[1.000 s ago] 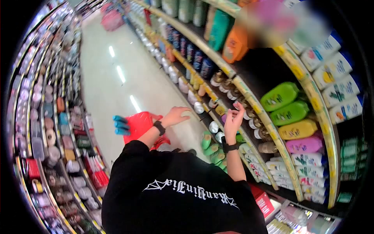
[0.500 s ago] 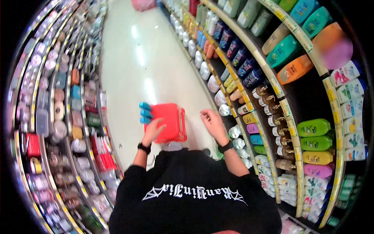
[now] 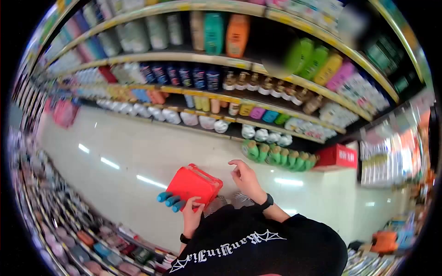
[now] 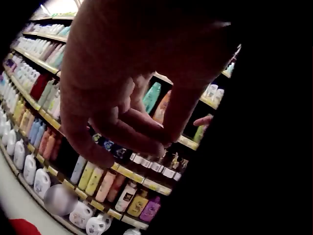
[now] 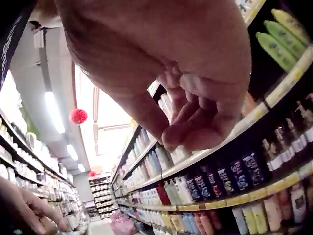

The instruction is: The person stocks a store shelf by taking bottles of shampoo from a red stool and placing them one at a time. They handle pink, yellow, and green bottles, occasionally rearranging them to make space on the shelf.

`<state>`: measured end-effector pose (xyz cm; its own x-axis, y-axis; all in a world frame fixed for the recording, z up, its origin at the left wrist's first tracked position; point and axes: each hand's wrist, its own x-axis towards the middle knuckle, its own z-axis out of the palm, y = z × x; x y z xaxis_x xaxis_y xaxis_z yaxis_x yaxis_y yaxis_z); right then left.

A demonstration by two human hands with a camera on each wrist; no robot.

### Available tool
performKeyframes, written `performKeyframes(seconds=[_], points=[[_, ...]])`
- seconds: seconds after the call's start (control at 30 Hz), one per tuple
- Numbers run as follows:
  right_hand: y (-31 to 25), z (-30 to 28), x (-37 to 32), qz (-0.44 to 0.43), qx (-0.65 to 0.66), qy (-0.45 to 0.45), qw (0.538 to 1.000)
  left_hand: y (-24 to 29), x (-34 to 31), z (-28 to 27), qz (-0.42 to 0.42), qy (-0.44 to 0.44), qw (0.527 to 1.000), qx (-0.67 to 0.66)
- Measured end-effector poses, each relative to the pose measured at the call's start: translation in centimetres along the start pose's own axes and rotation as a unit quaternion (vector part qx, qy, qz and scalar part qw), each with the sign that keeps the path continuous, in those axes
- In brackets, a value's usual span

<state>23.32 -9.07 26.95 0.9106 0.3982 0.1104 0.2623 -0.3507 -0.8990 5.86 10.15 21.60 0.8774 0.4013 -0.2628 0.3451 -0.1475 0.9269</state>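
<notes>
My left hand (image 3: 192, 217) is in front of the near edge of a red basket-like container (image 3: 193, 184) in the head view; contact cannot be told. Several blue objects (image 3: 172, 201) stick out at the container's left side. In the left wrist view the left hand (image 4: 127, 88) has loosely bent fingers and holds nothing. My right hand (image 3: 247, 180) hangs in the air right of the container, apart from it. Seen from the right wrist, the right hand (image 5: 181, 88) has loosely curled fingers, thumb near fingertips, with nothing between them.
Shelves of bottles (image 3: 214, 33) run across the top of the head view. Green bottles (image 3: 276, 155) and a red box (image 3: 336, 157) stand at the shelf foot. Another shelf is at lower left. A pink bundle (image 3: 64, 112) lies on the floor (image 3: 119, 142) farther off.
The head view has turned, so the bottle shelves now run across the top instead of down the right side. Both hands stay empty; the left now appears at the container's near edge.
</notes>
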Motion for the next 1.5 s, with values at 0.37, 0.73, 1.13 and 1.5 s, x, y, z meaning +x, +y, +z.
performKeyframes(seconds=[0.37, 0.73, 1.13, 1.5], points=[[3.2, -17.3, -24.8, 0.116, -0.161, 0.332, 0.922, 6.3, -4.9, 14.1, 0.199, -0.208, 0.95, 0.118], [2.7, -27.3, -64.2, 0.348, -0.126, 0.67, 0.643, 11.1, -21.7, 40.9, 0.314, -0.479, 0.806, 0.152], [7.5, -35.5, -76.0, 0.385, -0.087, 0.758, 0.519, 15.1, -33.5, 66.0, 0.431, -0.584, 0.669, 0.159], [13.5, -58.9, -87.3, 0.415, -0.159, 0.795, 0.414, 26.5, -40.2, 96.2, 0.494, -0.561, 0.659, 0.083]])
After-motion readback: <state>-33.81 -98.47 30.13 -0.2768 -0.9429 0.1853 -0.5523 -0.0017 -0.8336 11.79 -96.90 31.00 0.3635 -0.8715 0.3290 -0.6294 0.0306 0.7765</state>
